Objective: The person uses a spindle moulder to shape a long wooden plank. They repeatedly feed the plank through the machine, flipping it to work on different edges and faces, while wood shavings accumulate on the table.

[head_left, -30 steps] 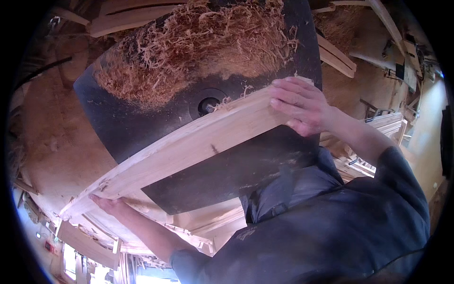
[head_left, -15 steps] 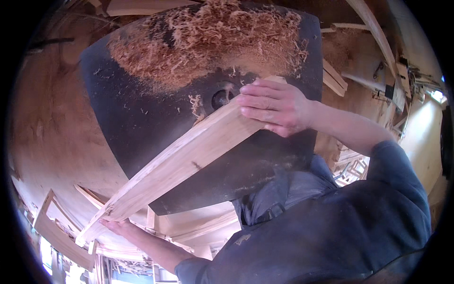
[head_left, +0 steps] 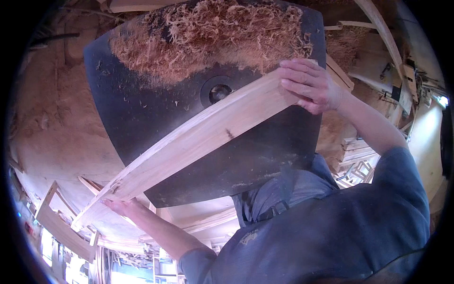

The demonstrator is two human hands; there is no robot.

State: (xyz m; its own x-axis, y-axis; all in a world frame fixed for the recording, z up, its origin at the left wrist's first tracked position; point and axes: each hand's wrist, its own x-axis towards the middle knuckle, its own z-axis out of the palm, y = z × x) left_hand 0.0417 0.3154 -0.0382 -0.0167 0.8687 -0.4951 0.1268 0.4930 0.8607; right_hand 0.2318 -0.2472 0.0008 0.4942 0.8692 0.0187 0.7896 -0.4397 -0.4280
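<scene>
Partly hidden, the left hand [head_left: 118,204] sits under the low end of the board [head_left: 198,142], fingers curled against its underside; how tight the grip is cannot be told. One board lies slanted across the dark table [head_left: 142,109], just below the round spindle hole [head_left: 218,91]. The right hand [head_left: 309,85] presses flat, fingers spread, over the upper end. One heap of shavings [head_left: 213,38] covers the table's far side. Since half a second ago the board has slid further right.
</scene>
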